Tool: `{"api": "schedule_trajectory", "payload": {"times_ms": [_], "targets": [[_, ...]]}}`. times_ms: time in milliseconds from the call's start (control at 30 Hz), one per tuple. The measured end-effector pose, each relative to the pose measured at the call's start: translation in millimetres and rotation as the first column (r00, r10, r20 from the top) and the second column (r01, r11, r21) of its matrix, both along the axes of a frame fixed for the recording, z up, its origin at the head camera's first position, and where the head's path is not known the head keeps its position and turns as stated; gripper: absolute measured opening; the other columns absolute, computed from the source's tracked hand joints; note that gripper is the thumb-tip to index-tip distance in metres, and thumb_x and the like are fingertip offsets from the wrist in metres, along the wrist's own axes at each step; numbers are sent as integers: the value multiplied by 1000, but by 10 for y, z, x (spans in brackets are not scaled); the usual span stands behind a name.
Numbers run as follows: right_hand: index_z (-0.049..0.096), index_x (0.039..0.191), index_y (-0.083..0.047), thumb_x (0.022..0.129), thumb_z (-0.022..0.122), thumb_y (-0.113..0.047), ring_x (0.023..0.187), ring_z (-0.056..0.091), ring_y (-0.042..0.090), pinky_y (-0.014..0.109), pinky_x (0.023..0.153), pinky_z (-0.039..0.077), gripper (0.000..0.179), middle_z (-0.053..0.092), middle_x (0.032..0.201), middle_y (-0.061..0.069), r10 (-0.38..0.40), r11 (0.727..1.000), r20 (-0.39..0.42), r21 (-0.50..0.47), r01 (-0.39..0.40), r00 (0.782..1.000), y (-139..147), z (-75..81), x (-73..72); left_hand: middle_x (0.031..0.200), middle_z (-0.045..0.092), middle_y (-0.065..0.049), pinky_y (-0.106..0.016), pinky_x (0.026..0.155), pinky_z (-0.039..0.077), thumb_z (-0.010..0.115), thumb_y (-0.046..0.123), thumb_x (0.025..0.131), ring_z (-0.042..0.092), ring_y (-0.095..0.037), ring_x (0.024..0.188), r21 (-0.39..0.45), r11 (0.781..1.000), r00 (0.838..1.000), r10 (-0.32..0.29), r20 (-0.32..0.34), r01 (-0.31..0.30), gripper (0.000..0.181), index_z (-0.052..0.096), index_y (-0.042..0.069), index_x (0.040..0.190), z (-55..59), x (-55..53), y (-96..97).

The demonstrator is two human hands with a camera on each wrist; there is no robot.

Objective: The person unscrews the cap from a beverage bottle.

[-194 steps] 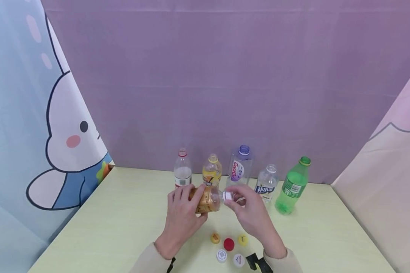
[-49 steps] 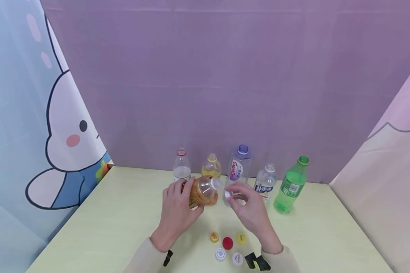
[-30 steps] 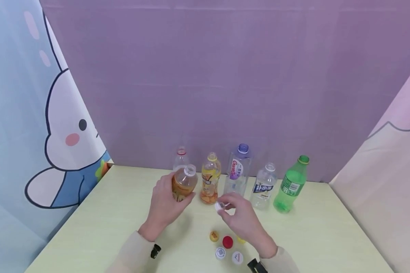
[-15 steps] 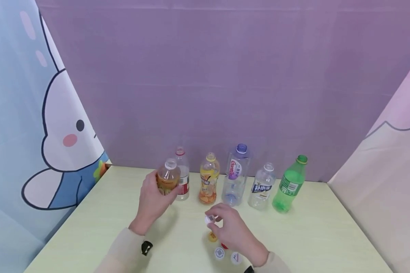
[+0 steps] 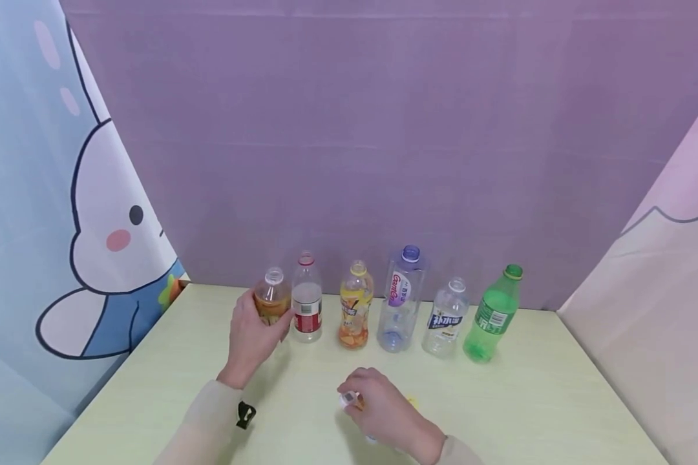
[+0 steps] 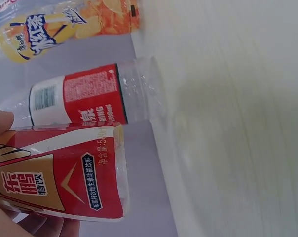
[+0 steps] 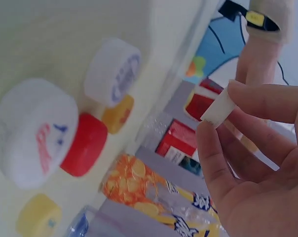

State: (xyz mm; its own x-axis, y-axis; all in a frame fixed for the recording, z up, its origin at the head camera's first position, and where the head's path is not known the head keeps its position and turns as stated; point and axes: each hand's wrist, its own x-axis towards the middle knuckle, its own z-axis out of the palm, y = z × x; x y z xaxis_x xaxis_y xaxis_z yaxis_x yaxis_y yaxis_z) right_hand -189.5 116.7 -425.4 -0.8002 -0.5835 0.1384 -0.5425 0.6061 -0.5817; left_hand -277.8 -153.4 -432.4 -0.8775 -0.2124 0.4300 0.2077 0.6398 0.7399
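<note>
My left hand (image 5: 250, 339) grips a plastic drink bottle (image 5: 272, 302), its mouth uncapped, nearly upright at the left end of a bottle row. In the left wrist view this bottle (image 6: 75, 173) shows a red and gold label, with my fingers round it. Between the thumb and fingertips of my right hand (image 5: 386, 410) is a white bottle cap (image 5: 347, 399), held above the table and left of the loose caps. The right wrist view shows the pinched cap (image 7: 219, 108) edge-on. Most of the loose caps are hidden under my right hand in the head view.
Uncapped bottles stand rightward: red-labelled (image 5: 307, 307), orange-labelled (image 5: 356, 310), tall clear (image 5: 404, 303), small clear (image 5: 445, 321) and green (image 5: 493, 318). Loose on the table lie a large-looking white cap (image 7: 38, 133), another white cap (image 7: 112, 71), a red cap (image 7: 85, 144), an orange cap (image 7: 118, 114) and a yellow cap (image 7: 39, 216).
The white cap has come off the bottle's neck. My left hand has turned the bottle upright and carried it left, beside the red-labelled one. My right hand has lowered the cap toward the loose caps.
</note>
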Motion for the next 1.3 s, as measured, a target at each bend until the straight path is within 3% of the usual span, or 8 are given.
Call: {"api": "schedule_trajectory", "payload": {"times_ms": [200,433,667,933,1100,1300], "targets": [[77,109,-9,86,79,-7,97,59,5,26,88,53,23,68,103,-8,44,994,-34,98,-41,998,-81,-85,40,138,47,-24,-62,100,46,80,38,86,51,-41,122,3,1000,1000,4,-14,-4,88,33,-3,148,-55,-97,-59],[76,109,-12,85,77,-5,96,58,3,24,87,53,24,67,102,-11,70,989,-6,133,-68,998,-118,-166,45,140,43,-25,-63,104,44,77,41,90,48,-41,126,47,999,998,0,67,-3,90,27,-3,151,-39,-144,-97],[77,100,-15,82,74,-1,89,53,1,23,83,51,23,63,94,-14,71,987,-3,148,-70,997,-129,-234,34,142,41,-25,-63,105,43,76,40,91,47,-41,128,68,998,996,-6,86,0,90,26,-2,152,-13,-191,-97],[76,98,-18,83,76,-2,86,50,1,22,75,50,22,60,91,-15,50,970,48,235,-60,998,-171,-268,39,141,41,-25,-62,105,44,76,40,91,46,-41,127,58,998,997,2,82,-6,90,25,-2,153,-3,-265,-81],[76,103,-21,85,76,-7,87,49,3,25,79,52,23,59,94,-15,4,965,135,258,-39,991,-188,-256,38,141,41,-25,-62,104,44,76,38,91,46,-41,127,70,997,996,3,89,-9,90,25,-2,152,-14,-313,-75],[76,105,-22,87,76,-9,89,50,3,26,82,52,22,58,95,-16,-14,965,168,262,-30,986,-196,-243,39,142,39,-25,-63,106,41,75,40,91,44,-42,129,84,996,990,19,136,-31,92,23,-1,154,-52,-345,-87]]}}
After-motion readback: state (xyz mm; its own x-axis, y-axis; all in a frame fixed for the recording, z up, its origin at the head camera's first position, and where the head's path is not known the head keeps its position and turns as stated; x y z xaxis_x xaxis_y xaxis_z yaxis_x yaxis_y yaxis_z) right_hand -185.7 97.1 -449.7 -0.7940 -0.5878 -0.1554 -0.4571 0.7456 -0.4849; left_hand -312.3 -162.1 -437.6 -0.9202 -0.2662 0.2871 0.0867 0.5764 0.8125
